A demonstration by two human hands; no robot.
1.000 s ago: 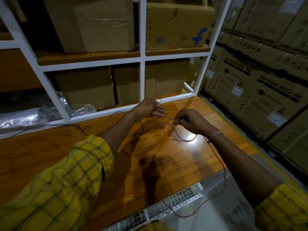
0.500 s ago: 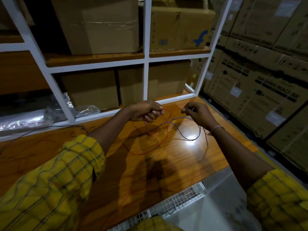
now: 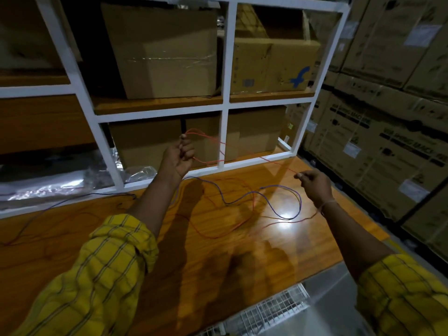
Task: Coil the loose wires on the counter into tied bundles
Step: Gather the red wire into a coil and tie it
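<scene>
**Red wire stretched between my two hands above the counter**

Wire is what I have in both hands. My left hand (image 3: 179,156) is raised in front of the white shelf frame (image 3: 224,132), fingers curled shut around the red wire (image 3: 276,163), with a small loop of it standing out past my fingertips. From there the red wire runs in the air, down and to the right, to my right hand (image 3: 315,184), which pinches it between thumb and fingers, the rest of the hand closed. The span between my hands hangs only slightly slack.

Below them, on the wooden counter (image 3: 218,263), more red wire lies in loose curves between my forearms and passes under my right wrist. A blue wire (image 3: 244,196) lies beside and across it, winding from near my left forearm to a bend just left of my right wrist, close to a bright glare spot on the wood. Further blue wire (image 3: 63,202) trails off along the counter to the far left, near the foot of the shelf frame.

Cardboard boxes (image 3: 167,49) fill the shelf compartments behind my hands, and crumpled clear plastic wrap (image 3: 48,185) sits in the low compartment at left. Stacked printed cartons (image 3: 388,141) stand to the right of the counter. My yellow checked sleeves (image 3: 101,275) are rolled up past the forearms.
</scene>
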